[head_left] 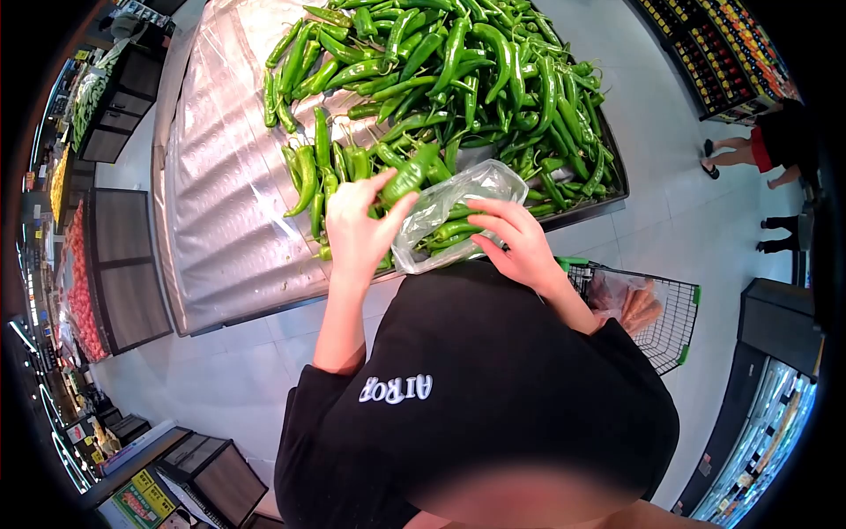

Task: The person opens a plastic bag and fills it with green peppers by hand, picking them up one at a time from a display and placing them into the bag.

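Observation:
My left hand point(359, 219) is closed around a wide green pepper point(411, 176), pinched between thumb and fingers just left of a clear plastic bag point(493, 181). Inside the bag lie several long green peppers point(451, 231). On the bag's right side, my right hand point(515, 240) grips the plastic with bent fingers; its exact hold on the film is partly hidden. Beyond both hands rises a big heap of glossy green peppers point(458, 66), with some loose ones near my left hand.
The heap lies on a silvery ridged display stand point(231, 212). A wire shopping cart point(674, 317) with a bagged item point(636, 300) stands close on my right. Other produce stands point(132, 264) line the left. Two people point(767, 145) are at the far right, near shelves point(718, 53).

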A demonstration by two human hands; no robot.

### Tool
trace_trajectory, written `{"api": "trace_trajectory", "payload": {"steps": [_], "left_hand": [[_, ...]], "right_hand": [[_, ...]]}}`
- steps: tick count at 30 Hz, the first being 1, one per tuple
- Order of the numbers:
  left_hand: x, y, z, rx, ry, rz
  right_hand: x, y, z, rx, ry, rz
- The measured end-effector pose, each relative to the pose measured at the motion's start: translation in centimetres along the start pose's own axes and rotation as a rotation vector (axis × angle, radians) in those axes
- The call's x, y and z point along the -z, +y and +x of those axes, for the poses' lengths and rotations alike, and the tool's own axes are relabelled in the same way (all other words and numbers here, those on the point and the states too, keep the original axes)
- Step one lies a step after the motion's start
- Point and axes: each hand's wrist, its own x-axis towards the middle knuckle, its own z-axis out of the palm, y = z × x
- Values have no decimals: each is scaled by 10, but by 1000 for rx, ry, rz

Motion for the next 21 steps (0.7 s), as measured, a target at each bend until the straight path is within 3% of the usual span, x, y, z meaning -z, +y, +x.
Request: {"api": "trace_trajectory", "payload": {"steps": [1, 6, 10, 13, 17, 21], "left_hand": [[5, 9, -7, -51, -22, -9], [12, 41, -28, -102, -108, -231], [8, 36, -38, -51, -68, -473], [10, 31, -40, 32, -157, -493], [6, 33, -38, -4, -178, -453], [2, 35, -44, -13, -135, -437]], "right_hand": [[-1, -5, 6, 2, 67, 22], [-2, -10, 21, 84, -61, 48], [-10, -12, 15, -129, -196, 367], [-19, -20, 13, -282, -153, 565], [-15, -20, 17, -674, 9, 1274], [-15, 9, 11, -794, 74, 1696]]}}
